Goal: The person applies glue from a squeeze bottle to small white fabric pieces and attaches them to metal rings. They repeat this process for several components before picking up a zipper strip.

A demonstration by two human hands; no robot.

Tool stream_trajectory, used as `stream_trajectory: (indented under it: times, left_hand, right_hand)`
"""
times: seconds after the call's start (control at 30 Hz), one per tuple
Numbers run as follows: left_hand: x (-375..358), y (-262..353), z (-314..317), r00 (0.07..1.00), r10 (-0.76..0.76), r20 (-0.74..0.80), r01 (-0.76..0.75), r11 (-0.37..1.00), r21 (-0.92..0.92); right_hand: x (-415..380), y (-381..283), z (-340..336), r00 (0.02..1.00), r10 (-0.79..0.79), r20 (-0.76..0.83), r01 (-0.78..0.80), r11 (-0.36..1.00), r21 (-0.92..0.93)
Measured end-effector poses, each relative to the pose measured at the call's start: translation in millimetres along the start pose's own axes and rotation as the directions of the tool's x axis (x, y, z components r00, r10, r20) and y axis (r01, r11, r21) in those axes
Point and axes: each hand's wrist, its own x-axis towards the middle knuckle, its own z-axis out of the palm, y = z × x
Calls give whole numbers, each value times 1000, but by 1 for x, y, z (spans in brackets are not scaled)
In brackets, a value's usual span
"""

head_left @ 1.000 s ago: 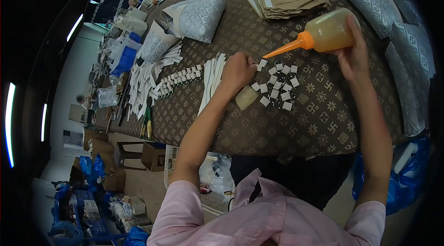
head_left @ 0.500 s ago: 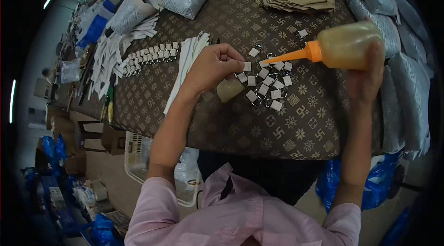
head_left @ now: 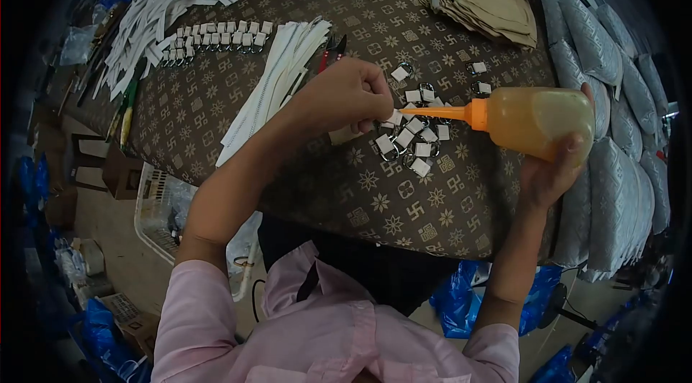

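Observation:
My left hand point(head_left: 353, 98) is closed in a pinch over the pile, with a small white tab point(head_left: 393, 118) at its fingertips, partly hidden by the fingers. In my right hand point(head_left: 555, 170) lies a squeeze bottle point(head_left: 537, 122) of amber liquid, held on its side. Its long orange nozzle point(head_left: 440, 113) points left, and the tip meets the left fingertips or comes very close to them. Below the nozzle, several white tabs on metal rings point(head_left: 406, 138) lie heaped. A yellowish block point(head_left: 342, 136) shows partly under my left hand.
Tabbed rings stand in rows point(head_left: 223, 37) at the left, near white zipper strips point(head_left: 277, 87) and red-handled pliers point(head_left: 331, 51). Brown fabric pieces point(head_left: 497, 1) are stacked at the back. Silver patterned pouches point(head_left: 620, 196) line the right side of the patterned table point(head_left: 324, 196).
The view has shifted. My left hand has turned, its knuckles now covering more of the tab. The nozzle tip has come to the left fingertips, and the bottle lies more level.

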Motion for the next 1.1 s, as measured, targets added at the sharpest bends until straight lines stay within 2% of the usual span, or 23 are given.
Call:
stream_trajectory:
  times: [0.33,0.53,0.67,0.73,0.77,0.8,0.83,0.87,0.93,1.0,1.03,1.07,1.1]
  left_hand:
    - [-2,3,2,1000,-7,10,7,1000,-15]
    - [-1,1,1,1000,6,6,-6,1000,0]
    - [0,2,-3,1000,11,17,-10,998,-65]
    - [-1,3,-2,999,19,30,-17,996,-83]
    - [-2,4,-1,998,55,20,-52,993,-104]
    - [-3,6,1,996,88,13,-86,989,-121]
    - [-5,10,3,993,114,-31,-116,991,-65]
    - [-5,11,6,993,116,-17,-116,993,-37]
    - [-6,10,12,948,278,-158,-280,960,5]
    - [-6,11,18,946,280,-163,-282,959,12]
    - [-6,10,22,922,324,-213,-335,942,-18]
    - [-7,7,25,894,360,-268,-385,921,-49]
    - [-7,6,26,901,344,-264,-370,928,-53]
  right_hand:
    - [0,-1,2,999,-40,14,40,998,-45]
    - [-2,-4,2,998,-14,57,15,1000,-20]
    - [0,-1,0,997,13,78,-15,1000,27]
    - [1,3,-3,988,144,46,-150,976,160]
    - [3,5,-3,991,132,34,-136,976,169]
    - [5,7,-4,976,218,-9,-207,941,268]
    - [7,10,-5,951,305,-47,-267,889,371]
    - [10,13,-8,952,298,-71,-249,887,388]
    - [13,21,-14,914,402,-58,-342,839,424]
    - [13,24,-15,884,454,-109,-361,812,459]
    - [14,25,-16,855,504,-127,-392,786,477]
    - [14,24,-16,846,516,-137,-399,781,480]
    - [15,24,-16,857,495,-144,-374,789,487]
